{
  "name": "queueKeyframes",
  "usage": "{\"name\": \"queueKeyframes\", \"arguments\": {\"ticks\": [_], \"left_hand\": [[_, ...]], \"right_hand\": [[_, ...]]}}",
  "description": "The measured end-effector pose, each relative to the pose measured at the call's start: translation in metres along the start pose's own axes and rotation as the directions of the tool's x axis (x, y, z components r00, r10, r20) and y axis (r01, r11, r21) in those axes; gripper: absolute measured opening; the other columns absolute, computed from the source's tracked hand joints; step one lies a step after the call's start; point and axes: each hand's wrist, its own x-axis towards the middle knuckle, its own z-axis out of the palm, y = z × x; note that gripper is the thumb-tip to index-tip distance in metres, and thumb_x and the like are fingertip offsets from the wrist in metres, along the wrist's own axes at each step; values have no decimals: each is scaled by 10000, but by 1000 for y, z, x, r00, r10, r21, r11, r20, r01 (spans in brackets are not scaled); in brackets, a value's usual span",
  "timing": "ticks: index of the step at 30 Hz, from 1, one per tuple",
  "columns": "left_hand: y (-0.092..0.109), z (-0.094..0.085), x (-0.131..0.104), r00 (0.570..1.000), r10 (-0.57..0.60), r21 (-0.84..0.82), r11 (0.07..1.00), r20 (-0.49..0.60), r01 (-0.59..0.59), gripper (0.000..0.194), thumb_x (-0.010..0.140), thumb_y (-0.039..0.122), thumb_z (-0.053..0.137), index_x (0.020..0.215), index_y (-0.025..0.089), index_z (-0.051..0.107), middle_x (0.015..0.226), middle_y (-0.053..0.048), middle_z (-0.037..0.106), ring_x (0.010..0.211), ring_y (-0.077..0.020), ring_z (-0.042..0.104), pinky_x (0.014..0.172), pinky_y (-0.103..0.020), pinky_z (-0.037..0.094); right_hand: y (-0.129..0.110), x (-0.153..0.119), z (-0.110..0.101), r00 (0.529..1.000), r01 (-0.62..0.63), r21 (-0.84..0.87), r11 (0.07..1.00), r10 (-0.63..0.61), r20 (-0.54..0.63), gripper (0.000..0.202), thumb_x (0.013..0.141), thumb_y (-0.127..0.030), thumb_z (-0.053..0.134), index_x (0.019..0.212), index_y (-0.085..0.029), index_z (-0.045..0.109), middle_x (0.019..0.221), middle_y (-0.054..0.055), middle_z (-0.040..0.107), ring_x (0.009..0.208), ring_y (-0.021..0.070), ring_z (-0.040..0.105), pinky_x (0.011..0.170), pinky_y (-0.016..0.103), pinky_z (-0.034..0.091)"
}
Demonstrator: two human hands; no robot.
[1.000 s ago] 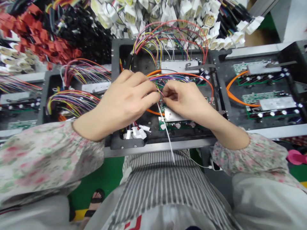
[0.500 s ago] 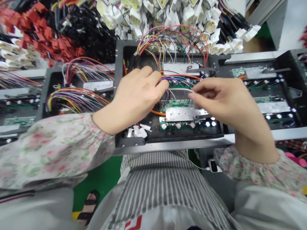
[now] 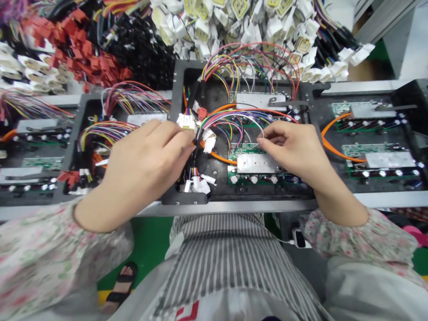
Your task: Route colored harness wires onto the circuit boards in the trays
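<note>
A black tray in front of me holds a green circuit board with a silver heat plate and a bundle of coloured wires. My left hand pinches the wire bundle near its white connectors at the tray's left side. My right hand pinches a thin white cable tie that loops over the wires above the board. Both hands hover just over the tray.
More black trays with boards and orange wires sit to the right, and trays with wire bundles to the left. Heaps of white, black and red connectors lie behind. My striped apron is below.
My left hand slid left and down along the bundle, uncovering white and red connectors. My right hand moved back toward the board with the tie, which a second ago hung toward my lap.
</note>
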Motion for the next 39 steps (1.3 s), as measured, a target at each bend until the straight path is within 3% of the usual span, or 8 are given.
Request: {"name": "queueKeyframes", "arguments": {"ticks": [6, 15, 30, 39], "left_hand": [[-4, -4, -36, 987, -142, -89, 987, -72, 135, 178, 966, 303, 469, 1004, 187, 598, 920, -47, 669, 860, -208, 625, 721, -339, 514], [-6, 6, -71, 957, -287, -144, 949, -37, 279, 78, 944, 239, 519, 993, 201, 566, 873, -44, 651, 834, -220, 635, 730, -368, 541], [3, 33, -76, 959, -252, -241, 946, -129, 217, 119, 936, 153, 467, 902, 152, 581, 827, -63, 681, 761, -201, 664, 672, -295, 537], [4, 36, -79, 942, -328, -303, 906, -65, 295, 136, 948, 182, 433, 914, 209, 562, 850, -38, 690, 793, -193, 675, 695, -297, 539]], "right_hand": [[0, 0, 0, 1000, 12, -41, 999, -11, 5, 88, 788, -170, 614, 712, -191, 654, 693, 10, 694, 628, 163, 646, 618, 291, 479], [-2, 1, 0, 999, 22, -92, 995, -20, 25, 90, 789, -188, 617, 702, -205, 634, 667, -6, 685, 594, 147, 630, 589, 268, 452], [-4, -2, 0, 1000, 16, -127, 992, -18, -12, 88, 803, -193, 597, 741, -175, 656, 710, 22, 709, 650, 156, 657, 603, 253, 435], [-4, -1, 1, 1000, 2, -109, 994, -1, 14, 104, 805, -211, 576, 747, -172, 654, 714, 36, 704, 665, 166, 654, 613, 266, 442]]}}
